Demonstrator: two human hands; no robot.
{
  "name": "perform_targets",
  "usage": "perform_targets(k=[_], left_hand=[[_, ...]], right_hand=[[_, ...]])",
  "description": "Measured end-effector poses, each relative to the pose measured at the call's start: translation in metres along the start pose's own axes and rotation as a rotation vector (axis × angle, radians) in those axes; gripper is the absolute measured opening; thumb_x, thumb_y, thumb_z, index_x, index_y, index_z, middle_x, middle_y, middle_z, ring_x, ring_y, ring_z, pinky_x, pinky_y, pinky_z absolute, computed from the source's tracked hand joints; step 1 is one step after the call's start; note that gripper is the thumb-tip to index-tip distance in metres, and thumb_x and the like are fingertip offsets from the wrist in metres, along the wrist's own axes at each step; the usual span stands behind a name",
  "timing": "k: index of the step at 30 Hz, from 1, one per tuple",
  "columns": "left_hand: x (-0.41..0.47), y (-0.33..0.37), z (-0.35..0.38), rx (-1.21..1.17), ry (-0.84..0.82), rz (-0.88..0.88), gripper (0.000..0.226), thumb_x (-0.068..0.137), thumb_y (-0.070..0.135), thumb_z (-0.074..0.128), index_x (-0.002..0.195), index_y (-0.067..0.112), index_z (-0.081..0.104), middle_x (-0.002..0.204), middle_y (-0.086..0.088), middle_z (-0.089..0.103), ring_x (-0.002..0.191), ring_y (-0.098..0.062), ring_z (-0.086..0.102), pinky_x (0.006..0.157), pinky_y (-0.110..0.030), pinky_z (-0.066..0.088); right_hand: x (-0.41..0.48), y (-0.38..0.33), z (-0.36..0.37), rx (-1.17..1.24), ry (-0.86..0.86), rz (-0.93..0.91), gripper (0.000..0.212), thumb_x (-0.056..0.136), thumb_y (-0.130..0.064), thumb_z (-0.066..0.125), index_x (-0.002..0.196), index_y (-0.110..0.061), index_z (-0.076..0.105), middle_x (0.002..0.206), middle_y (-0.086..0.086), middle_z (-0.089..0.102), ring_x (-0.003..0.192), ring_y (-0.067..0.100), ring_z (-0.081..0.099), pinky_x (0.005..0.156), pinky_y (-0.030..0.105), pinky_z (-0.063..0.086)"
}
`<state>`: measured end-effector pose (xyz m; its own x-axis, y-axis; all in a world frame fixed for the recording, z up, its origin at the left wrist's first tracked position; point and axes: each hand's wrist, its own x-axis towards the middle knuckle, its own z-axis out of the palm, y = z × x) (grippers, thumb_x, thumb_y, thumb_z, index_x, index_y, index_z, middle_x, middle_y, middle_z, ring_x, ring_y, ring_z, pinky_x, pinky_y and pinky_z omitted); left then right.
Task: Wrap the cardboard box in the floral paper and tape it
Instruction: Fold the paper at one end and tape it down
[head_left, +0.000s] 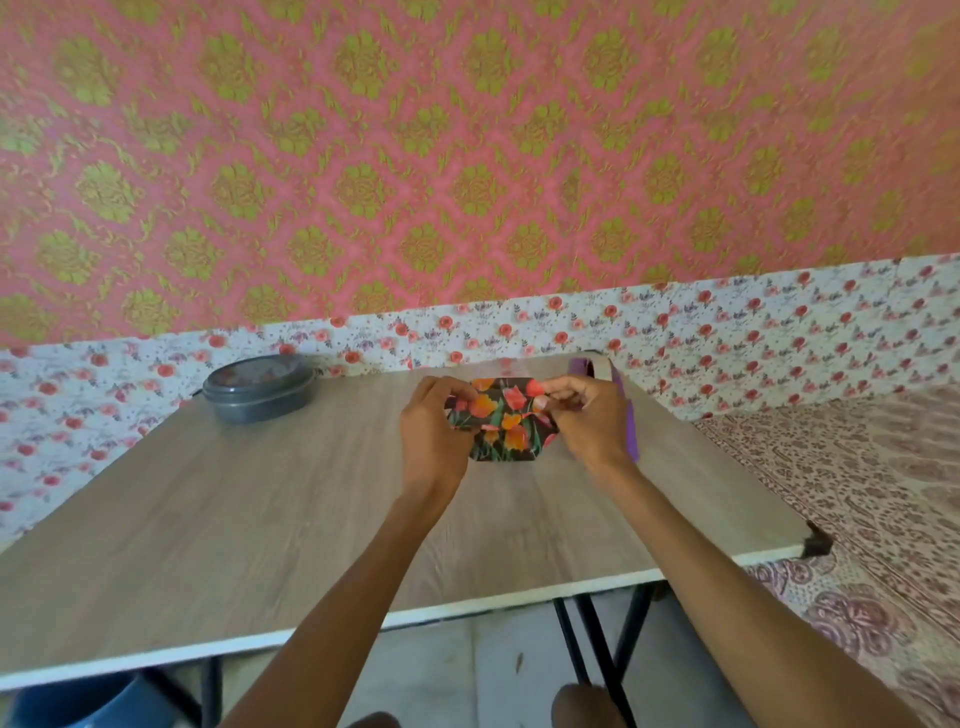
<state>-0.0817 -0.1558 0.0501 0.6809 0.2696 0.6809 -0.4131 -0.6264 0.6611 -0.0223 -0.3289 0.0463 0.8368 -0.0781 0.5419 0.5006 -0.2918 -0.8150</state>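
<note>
A small box wrapped in dark floral paper (503, 422) with orange and red flowers sits at the far middle of the wooden table (260, 499). No bare cardboard shows. My left hand (435, 431) grips its left side with curled fingers. My right hand (587, 421) pinches a fold of paper at the box's upper right corner. Both forearms reach in from the bottom of the view.
A dark grey lidded container (258, 387) stands at the table's far left. A purple strip-like object (630, 421) lies just right of my right hand, partly hidden. A patterned bed cover (857, 493) lies to the right. A blue tub (93, 701) sits under the table.
</note>
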Motion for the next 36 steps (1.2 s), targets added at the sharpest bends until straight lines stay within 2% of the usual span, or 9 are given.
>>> perform_targets(k=[4,7,10,13,15,20,25,32,36], left_hand=[[-0.021,-0.026,-0.008,0.012,-0.293,-0.099,0.049,0.073,0.003,0.082,0.107,0.022,0.053,0.11,0.007,0.054,0.095,-0.008,0.06,0.067,-0.005,0.049],[-0.025,-0.031,-0.013,-0.148,-0.499,-0.261,0.065,0.077,0.018,0.082,0.124,0.023,0.038,0.114,0.012,0.05,0.101,-0.003,0.055,0.07,-0.008,0.049],[-0.016,-0.033,-0.011,-0.157,-0.384,-0.41,0.046,0.088,0.041,0.07,0.125,0.024,0.047,0.109,0.009,0.059,0.096,-0.005,0.06,0.064,-0.012,0.045],[-0.005,-0.038,0.001,-0.055,-0.202,-0.389,0.024,0.092,0.035,0.067,0.105,0.015,0.068,0.095,0.002,0.069,0.084,-0.008,0.063,0.055,-0.007,0.043],[-0.002,-0.042,0.009,-0.014,-0.124,-0.343,0.019,0.089,0.032,0.072,0.093,0.014,0.073,0.082,0.007,0.069,0.075,-0.006,0.064,0.053,-0.006,0.044],[-0.003,-0.051,0.017,0.005,-0.03,-0.254,0.013,0.084,0.03,0.077,0.084,0.017,0.076,0.072,0.009,0.071,0.065,-0.004,0.067,0.058,-0.018,0.055],[-0.009,-0.061,0.018,-0.054,-0.009,-0.153,0.009,0.085,0.022,0.076,0.091,0.016,0.074,0.072,0.011,0.07,0.067,-0.001,0.066,0.06,-0.016,0.054],[-0.015,-0.063,0.026,-0.159,-0.005,-0.193,0.011,0.09,0.032,0.07,0.097,0.024,0.069,0.084,0.014,0.07,0.079,0.0,0.066,0.067,-0.015,0.055],[-0.015,-0.066,0.024,-0.094,0.019,-0.189,0.024,0.092,0.041,0.063,0.098,0.02,0.073,0.089,0.01,0.072,0.079,-0.003,0.068,0.07,-0.019,0.057]], right_hand=[[-0.015,0.029,0.013,-0.075,-0.044,0.054,0.016,0.076,0.002,0.08,0.089,-0.008,0.078,0.071,-0.007,0.068,0.06,-0.01,0.06,0.063,0.008,0.046],[-0.023,0.039,0.011,-0.089,-0.098,0.087,0.014,0.08,-0.012,0.081,0.093,-0.008,0.078,0.079,0.0,0.074,0.069,0.0,0.066,0.067,0.016,0.052],[-0.024,0.039,0.005,-0.065,-0.131,0.076,0.023,0.088,-0.029,0.074,0.093,-0.007,0.077,0.082,0.003,0.075,0.07,0.0,0.063,0.068,0.015,0.047],[-0.017,0.038,0.005,-0.144,-0.104,0.026,0.026,0.089,-0.032,0.071,0.09,-0.006,0.077,0.079,0.001,0.074,0.071,0.003,0.062,0.068,0.02,0.044],[-0.012,0.037,0.008,-0.179,-0.09,-0.032,0.021,0.087,-0.029,0.074,0.083,-0.008,0.077,0.072,-0.006,0.07,0.065,0.0,0.06,0.063,0.012,0.043],[-0.014,0.042,0.012,-0.279,-0.057,-0.231,0.017,0.088,-0.023,0.074,0.076,-0.011,0.073,0.069,-0.009,0.066,0.06,-0.004,0.056,0.058,0.008,0.039],[-0.014,0.052,0.019,-0.312,-0.011,-0.354,0.009,0.087,-0.01,0.072,0.079,-0.008,0.07,0.076,-0.001,0.071,0.068,0.01,0.064,0.062,0.03,0.054],[-0.024,0.061,0.016,-0.125,-0.014,-0.306,0.006,0.088,-0.013,0.073,0.09,-0.007,0.072,0.081,-0.001,0.072,0.073,0.006,0.066,0.067,0.016,0.052],[-0.025,0.063,0.02,-0.096,-0.014,-0.246,0.009,0.089,-0.016,0.072,0.09,-0.007,0.072,0.08,-0.002,0.071,0.072,0.005,0.065,0.067,0.016,0.052]])
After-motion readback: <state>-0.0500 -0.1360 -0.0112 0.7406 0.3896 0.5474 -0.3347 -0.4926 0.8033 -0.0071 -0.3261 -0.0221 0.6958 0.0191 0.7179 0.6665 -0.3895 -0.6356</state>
